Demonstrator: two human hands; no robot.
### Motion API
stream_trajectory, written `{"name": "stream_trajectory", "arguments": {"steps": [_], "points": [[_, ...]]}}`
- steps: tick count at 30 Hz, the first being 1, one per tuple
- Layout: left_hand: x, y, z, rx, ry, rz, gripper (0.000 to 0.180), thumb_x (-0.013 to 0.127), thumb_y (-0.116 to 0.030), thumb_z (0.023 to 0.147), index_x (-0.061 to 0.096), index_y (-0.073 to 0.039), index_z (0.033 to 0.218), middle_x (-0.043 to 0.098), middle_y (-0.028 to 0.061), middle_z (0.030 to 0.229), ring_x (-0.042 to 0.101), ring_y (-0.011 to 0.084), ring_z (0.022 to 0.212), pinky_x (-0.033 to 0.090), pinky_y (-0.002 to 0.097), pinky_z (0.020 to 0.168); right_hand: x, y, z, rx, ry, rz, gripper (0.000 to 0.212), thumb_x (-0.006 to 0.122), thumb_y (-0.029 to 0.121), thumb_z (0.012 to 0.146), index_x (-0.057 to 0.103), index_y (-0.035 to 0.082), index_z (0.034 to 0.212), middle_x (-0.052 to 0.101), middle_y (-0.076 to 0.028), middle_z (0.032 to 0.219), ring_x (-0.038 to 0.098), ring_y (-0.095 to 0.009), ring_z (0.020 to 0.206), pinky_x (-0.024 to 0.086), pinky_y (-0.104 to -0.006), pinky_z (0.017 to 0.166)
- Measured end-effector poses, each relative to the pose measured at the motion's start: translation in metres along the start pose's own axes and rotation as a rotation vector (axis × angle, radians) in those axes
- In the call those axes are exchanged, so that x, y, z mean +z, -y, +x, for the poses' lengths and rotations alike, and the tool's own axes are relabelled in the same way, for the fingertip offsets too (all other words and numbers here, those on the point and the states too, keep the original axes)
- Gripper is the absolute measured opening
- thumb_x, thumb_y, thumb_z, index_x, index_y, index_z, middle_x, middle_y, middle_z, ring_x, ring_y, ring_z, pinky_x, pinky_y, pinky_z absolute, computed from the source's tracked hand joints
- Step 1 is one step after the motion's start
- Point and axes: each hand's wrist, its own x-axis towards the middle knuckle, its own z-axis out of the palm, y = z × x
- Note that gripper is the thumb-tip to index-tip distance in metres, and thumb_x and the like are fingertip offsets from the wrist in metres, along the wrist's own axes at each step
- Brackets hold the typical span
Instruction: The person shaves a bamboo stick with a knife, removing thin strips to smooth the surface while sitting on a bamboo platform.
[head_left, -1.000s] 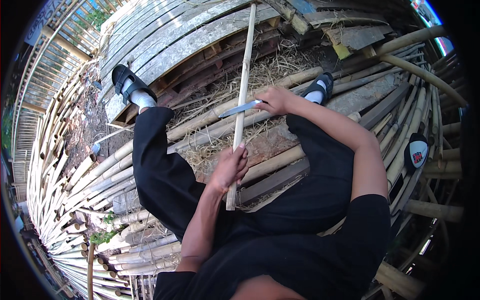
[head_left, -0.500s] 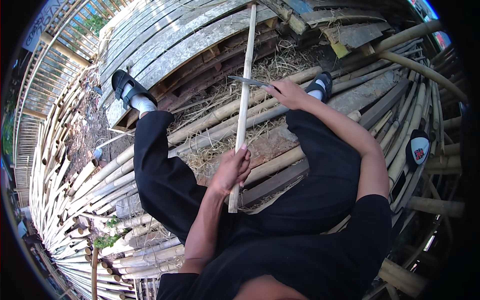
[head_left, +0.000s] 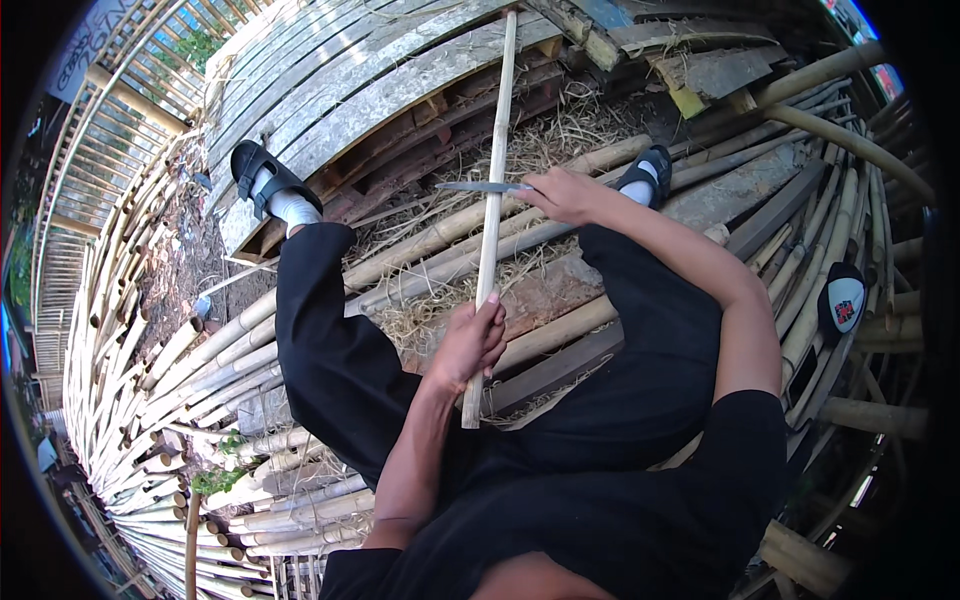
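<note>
A long pale strip of split bamboo (head_left: 491, 235) runs away from my lap, its far end reaching the edge of the wooden platform. My left hand (head_left: 470, 342) is wrapped round the strip near its lower end, which sticks out below the fist. In my right hand (head_left: 563, 194) is a knife (head_left: 480, 187), its handle mostly hidden by the fingers. The grey blade lies crosswise over the strip, well above my left hand, its tip pointing left.
A weathered plank platform (head_left: 350, 95) stands ahead, with curled shavings (head_left: 570, 130) beside it. Bamboo poles (head_left: 430, 238) lie beneath my legs, and more are stacked at left (head_left: 130, 400). A black-and-white cap (head_left: 841, 302) rests on poles at right.
My right hand has drawn the knife a little down the strip toward me, and the blade now lies more level. My left hand keeps its grip on the strip.
</note>
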Motion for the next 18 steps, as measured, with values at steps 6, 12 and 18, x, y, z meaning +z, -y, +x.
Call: {"name": "stream_trajectory", "arguments": {"steps": [6, 12, 18], "points": [[0.01, 0.011, 0.001, -0.033, 0.02, 0.032, 0.035, 0.04, -0.04, 0.101, 0.04, -0.011, 0.08, 0.026, -0.0067, 0.048, 0.025, 0.0058, 0.034, 0.027, 0.024, 0.03, -0.012, -0.065, 0.019, 0.033, -0.069, -0.198, 0.048, 0.04, 0.045, 0.097, 0.058, 0.002, 0.085, 0.061, -0.025, 0.075, 0.059, -0.046, 0.076, 0.046, -0.0513, 0.07], [0.0, 0.004, 0.003, -0.009, -0.006, 0.03, 0.036, 0.038, -0.041, 0.101, 0.04, -0.012, 0.08, 0.026, -0.0061, 0.048, 0.025, 0.0058, 0.034, 0.027, 0.0242, 0.03, 0.007, -0.001, 0.002, -0.052, 0.111, 0.01, 0.053, 0.039, 0.048, 0.097, 0.059, 0.001, 0.086, 0.062, -0.026, 0.078, 0.06, -0.046, 0.08, 0.046, -0.0522, 0.072], [0.007, 0.014, 0.001, -0.041, 0.018, 0.023, 0.036, 0.039, -0.042, 0.101, 0.04, -0.012, 0.08, 0.026, -0.007, 0.049, 0.024, 0.0053, 0.035, 0.025, 0.0233, 0.03, -0.025, -0.071, 0.011, 0.202, -0.197, -0.195, 0.052, 0.039, 0.047, 0.098, 0.059, 0.0, 0.09, 0.062, -0.024, 0.075, 0.06, -0.046, 0.079, 0.046, -0.0534, 0.072]]}}
